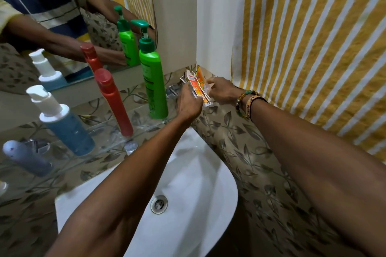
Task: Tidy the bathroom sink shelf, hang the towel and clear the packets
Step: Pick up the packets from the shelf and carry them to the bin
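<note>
While my left hand (189, 104) pinched the crumpled orange-and-white packets (198, 84) just right of the green bottle (153, 81), my right hand (222, 92) gripped their other edge.

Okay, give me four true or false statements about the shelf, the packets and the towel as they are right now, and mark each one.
1. Both hands, left hand and right hand, hold the orange and white packets in the corner. True.
2. The green plastic pump bottle lies in the white ceramic sink. False: it stands upright on the clear glass shelf.
3. The yellow and white striped towel hangs to the right of the sink. True.
4. The beaded bracelet is on the left wrist. False: it is on the right wrist.
</note>
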A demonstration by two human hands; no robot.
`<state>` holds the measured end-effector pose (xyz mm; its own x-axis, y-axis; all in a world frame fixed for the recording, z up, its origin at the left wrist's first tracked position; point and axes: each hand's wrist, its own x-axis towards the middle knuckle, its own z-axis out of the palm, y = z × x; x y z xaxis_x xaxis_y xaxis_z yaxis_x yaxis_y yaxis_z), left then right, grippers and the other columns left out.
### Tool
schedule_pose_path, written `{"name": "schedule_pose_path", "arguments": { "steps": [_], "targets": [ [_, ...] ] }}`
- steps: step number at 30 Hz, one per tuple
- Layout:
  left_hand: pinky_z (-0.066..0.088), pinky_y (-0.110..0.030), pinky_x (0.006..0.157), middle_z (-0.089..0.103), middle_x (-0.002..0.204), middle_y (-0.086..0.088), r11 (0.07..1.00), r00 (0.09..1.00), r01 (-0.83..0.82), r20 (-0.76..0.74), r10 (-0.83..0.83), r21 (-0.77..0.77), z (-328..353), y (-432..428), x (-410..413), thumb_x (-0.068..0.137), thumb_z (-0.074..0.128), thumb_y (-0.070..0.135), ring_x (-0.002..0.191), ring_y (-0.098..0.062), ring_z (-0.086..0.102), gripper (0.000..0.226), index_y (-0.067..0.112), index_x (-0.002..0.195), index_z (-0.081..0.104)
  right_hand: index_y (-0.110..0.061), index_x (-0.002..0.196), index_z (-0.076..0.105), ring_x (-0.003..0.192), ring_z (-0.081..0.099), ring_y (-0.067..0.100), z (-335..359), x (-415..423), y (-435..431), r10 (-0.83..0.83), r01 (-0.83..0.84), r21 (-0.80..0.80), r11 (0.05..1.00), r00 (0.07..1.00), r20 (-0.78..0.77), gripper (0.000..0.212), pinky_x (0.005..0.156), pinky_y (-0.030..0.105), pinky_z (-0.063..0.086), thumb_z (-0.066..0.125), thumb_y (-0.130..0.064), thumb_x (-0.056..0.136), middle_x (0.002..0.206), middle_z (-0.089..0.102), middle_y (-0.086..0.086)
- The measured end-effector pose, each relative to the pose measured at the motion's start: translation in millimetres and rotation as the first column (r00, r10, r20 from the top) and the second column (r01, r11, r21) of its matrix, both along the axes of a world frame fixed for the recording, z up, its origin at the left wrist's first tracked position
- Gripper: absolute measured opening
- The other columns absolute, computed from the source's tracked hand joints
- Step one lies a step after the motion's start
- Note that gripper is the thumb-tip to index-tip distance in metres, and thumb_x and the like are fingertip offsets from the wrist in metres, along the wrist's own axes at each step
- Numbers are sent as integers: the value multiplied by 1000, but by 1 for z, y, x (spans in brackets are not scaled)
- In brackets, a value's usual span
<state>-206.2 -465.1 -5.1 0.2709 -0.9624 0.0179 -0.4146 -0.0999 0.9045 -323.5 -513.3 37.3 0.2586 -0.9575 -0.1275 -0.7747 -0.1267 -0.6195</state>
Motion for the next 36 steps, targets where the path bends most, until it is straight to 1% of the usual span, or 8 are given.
{"name": "schedule_pose_path", "arguments": {
  "steps": [5, 10, 13, 16, 23, 29, 32, 36],
  "targets": [
    [55, -51, 91, 61, 133, -14, 998, 997, 60, 53, -60, -14, 3, 1, 2, 92, 53, 5, 108, -35, 65, 67, 20, 153, 29, -11, 143, 51, 71, 49, 13, -2, 7, -5, 104, -110, -78, 991, 991, -82, 49, 47, 11, 38, 46, 2, 96, 134, 59, 16],
    [56, -50, 86, 66, 117, -16, 998, 994, 65, 90, -63, -20, 2, 0, 4, 90, 52, 6, 99, -37, 66, 62, 19, 148, 37, -11, 143, 52, 85, 47, 14, -5, 8, -8, 145, -164, -107, 981, 976, -163, 52, 60, 14, 34, 42, 4, 94, 145, 51, 17],
    [56, -53, 86, 63, 120, -16, 998, 999, 28, 19, -29, 56, 3, -3, 5, 90, 53, 6, 102, -39, 65, 49, 16, 137, 39, -12, 141, 54, 117, 55, 28, -9, 9, -10, 124, -144, -110, 983, 977, -172, 53, 71, 12, 40, 39, 4, 93, 150, 46, 17],
    [57, -54, 86, 65, 114, -21, 995, 998, 17, -56, -12, 103, 4, -6, 6, 92, 51, 10, 93, -36, 66, 37, 16, 126, 40, -10, 140, 56, 105, 55, 25, -12, 11, -11, 146, -165, -113, 980, 976, -165, 52, 49, 3, 38, 38, 6, 93, 148, 48, 17],
    [60, -50, 81, 64, 109, -11, 996, 990, -57, -129, 65, 62, -4, -14, 4, 96, 58, 44, 80, -32, 67, 34, 19, 113, 41, -11, 126, 68, 69, 52, 9, -19, 8, -13, 174, -185, -114, 976, 979, -106, 32, 41, 1, 32, 51, -4, 99, 123, 66, 19],
    [63, -47, 67, 66, 97, -10, 962, 946, -223, -203, 253, 160, -7, -27, 7, 89, 64, 22, 66, -24, 63, 25, 25, 92, 40, -14, 127, 67, 102, 64, 22, -15, 5, -10, 127, -127, -92, 988, 992, -3, 40, 51, 4, 46, 62, 2, 90, 130, 65, 12],
    [63, -42, 61, 68, 99, -11, 954, 941, -233, -205, 270, 189, -5, -31, 8, 88, 62, 13, 71, -25, 70, 23, 17, 108, 51, 1, 120, 67, 103, 61, 20, -16, 6, -13, 96, -94, -93, 991, 995, 18, 34, 46, -2, 37, 65, 5, 87, 128, 64, 17],
    [63, -41, 58, 71, 105, -13, 947, 940, -222, -207, 271, 231, -4, -36, 8, 90, 61, 11, 80, -30, 73, 35, 7, 124, 54, 5, 78, 62, 64, 52, 16, -15, 11, -14, -26, 31, -108, 994, 999, 48, 14, 36, 10, 38, 58, 5, 92, 105, 65, 33]
  ]
}}
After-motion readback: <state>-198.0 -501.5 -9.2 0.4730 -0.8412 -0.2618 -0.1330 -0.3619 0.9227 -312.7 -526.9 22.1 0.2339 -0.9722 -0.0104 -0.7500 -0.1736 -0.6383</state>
